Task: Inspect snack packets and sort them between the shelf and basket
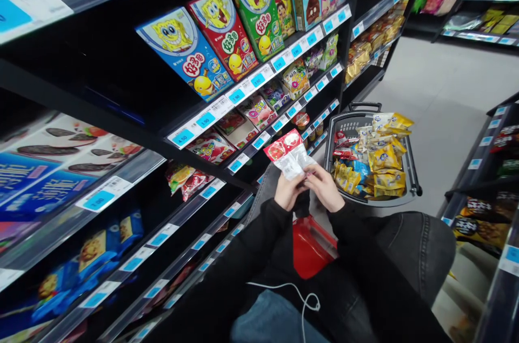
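Observation:
A small red and silver-white snack packet (288, 153) is pinched between my two hands in front of the lower shelves. My left hand (288, 190) grips its near edge, with the thumb pressed on it. Beside it, my right hand (325, 187) has its fingers closed on the packet's right near corner. To the right of my hands stands a grey shopping basket (367, 202) on the floor. It holds yellow snack bags (383, 158), with some blue and red packets on its left side.
Boxed snacks (251, 13) line the shelf ahead, above small candy packets (257, 110). Blue cookie bags (97, 245) lie on a low shelf at left. Another shelf (482, 213) borders the aisle at right. A red object (310, 245) sits between my legs; a white cord (302, 297) crosses my lap.

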A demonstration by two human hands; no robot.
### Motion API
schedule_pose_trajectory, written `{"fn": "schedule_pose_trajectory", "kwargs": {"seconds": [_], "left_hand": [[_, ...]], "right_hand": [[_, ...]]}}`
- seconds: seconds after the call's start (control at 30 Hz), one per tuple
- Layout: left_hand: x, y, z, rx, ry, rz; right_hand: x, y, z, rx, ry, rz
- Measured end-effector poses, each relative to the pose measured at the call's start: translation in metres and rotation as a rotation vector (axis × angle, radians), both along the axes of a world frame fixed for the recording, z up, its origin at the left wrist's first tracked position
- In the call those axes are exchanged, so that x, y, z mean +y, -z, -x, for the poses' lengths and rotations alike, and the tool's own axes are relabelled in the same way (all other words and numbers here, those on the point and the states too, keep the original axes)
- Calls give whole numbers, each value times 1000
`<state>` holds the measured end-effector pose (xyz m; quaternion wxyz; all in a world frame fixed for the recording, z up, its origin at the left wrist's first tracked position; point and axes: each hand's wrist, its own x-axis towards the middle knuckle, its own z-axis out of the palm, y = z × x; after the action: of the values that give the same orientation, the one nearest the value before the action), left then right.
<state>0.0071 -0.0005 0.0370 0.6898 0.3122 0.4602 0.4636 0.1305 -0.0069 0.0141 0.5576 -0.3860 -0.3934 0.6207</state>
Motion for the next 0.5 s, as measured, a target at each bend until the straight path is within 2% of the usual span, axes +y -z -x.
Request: {"fn": "schedule_pose_trajectory", "kwargs": {"seconds": [0.07,0.17,0.23,0.27,0.33,0.37,0.4,0.43,0.5], "left_hand": [[3,1,5,21,-12,-6],[10,-4,20,132,43,-37],[12,-10,28,223,224,-43],[12,-13,31,257,345,-40],[11,-17,32,285,544,-39],[11,-18,32,286,583,-50],[10,-17,30,284,565,-74],[10,-15,29,276,488,-112],[9,-8,24,233,244,-220]], "right_hand": [[2,1,-12,-203,-45,-69],[7,6,-40,-318,90,-59],[10,10,-53,-268,170,-22],[10,12,-57,-232,164,-19],[10,14,-59,-171,83,-37],[10,14,-59,-154,40,-51],[10,14,-58,-147,18,-66],[10,14,-58,-153,23,-79],[10,13,-56,-194,91,-97]]}}
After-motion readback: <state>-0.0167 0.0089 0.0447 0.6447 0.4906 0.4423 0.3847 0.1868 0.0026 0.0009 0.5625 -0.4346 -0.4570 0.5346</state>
